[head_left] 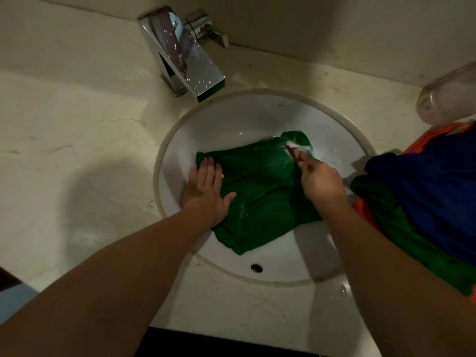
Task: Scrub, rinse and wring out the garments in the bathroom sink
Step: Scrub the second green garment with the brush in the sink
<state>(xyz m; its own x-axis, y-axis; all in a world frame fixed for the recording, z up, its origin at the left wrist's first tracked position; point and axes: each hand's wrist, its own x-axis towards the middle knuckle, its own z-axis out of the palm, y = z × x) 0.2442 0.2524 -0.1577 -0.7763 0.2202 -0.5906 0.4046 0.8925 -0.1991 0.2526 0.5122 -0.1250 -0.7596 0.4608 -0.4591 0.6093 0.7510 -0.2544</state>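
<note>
Left hand [206, 186] flattens green garment [257, 197]; right hand [319, 180] grip at its corner.

Bathroom, domestic or hotel type. Round white basin sink [231, 112] sunk under a cream, marble-veined worktop [77, 140], overflow hole [256, 267] in its near wall, and a square chrome mixer tap [185, 60] with lever mounted behind it against a plain pale wall [334, 27]. Wet green garment [257, 191] lies in the basin; heap of blue, green and orange clothing [425, 191] on the worktop at the right.
</note>
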